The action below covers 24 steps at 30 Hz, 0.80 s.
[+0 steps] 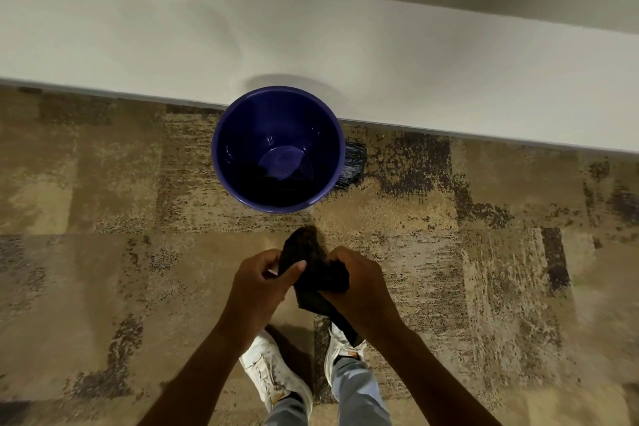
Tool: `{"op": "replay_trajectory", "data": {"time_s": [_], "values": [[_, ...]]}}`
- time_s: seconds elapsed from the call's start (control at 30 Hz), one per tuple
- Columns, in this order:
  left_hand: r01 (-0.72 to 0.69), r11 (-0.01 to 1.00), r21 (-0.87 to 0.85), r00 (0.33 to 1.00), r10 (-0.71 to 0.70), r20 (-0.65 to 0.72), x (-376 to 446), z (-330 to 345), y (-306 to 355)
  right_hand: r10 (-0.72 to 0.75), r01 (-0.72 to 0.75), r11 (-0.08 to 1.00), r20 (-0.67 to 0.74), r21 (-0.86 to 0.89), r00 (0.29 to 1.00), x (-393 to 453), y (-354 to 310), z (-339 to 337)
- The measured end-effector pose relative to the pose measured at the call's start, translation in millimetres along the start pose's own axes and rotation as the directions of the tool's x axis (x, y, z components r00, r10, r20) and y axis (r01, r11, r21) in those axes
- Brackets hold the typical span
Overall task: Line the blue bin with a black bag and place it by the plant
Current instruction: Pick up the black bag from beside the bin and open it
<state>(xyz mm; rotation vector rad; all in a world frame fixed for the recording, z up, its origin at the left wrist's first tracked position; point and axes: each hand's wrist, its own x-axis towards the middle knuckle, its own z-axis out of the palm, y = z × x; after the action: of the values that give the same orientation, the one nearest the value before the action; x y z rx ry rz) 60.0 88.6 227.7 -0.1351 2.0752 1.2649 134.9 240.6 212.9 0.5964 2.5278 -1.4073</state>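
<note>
The blue bin (242, 135) stands upright on the carpet against the white wall, seen from above, with a bare inside. Below it, both hands hold a crumpled black bag (313, 264) between them. My left hand (257, 282) pinches the bag's left side with thumb and fingers. My right hand (359, 282) grips its right side, and a strip of the bag hangs down past that wrist. No plant is in view.
A white wall (311, 28) with a skirting edge runs across the top. The patterned brown carpet (103, 252) spreads to both sides. My white shoes (273, 370) and jeans show at the bottom. A dark patch (352, 162) lies right of the bin.
</note>
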Motion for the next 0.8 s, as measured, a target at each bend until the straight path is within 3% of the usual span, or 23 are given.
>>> {"op": "replay_trajectory", "data": {"time_s": [0.17,0.47,0.6,0.8], "values": [[-0.067,0.991,0.119,0.991,0.08,-0.108,4,4,-7,0.047,-0.066,0.986,0.123,0.153,0.991,-6,5,-7],[-0.185,0.924,0.334,0.927,0.277,-0.254,7,-5,-14,0.095,-0.106,0.952,0.054,0.286,0.994,-7,12,-31],[-0.207,0.918,0.339,0.917,0.303,-0.261,6,-3,-12,0.062,-0.053,0.973,-0.033,0.226,0.997,-5,12,-37],[-0.22,0.944,0.246,0.933,0.277,-0.229,5,3,-3,0.158,-0.143,0.906,-0.006,0.399,0.987,3,9,-46]]}}
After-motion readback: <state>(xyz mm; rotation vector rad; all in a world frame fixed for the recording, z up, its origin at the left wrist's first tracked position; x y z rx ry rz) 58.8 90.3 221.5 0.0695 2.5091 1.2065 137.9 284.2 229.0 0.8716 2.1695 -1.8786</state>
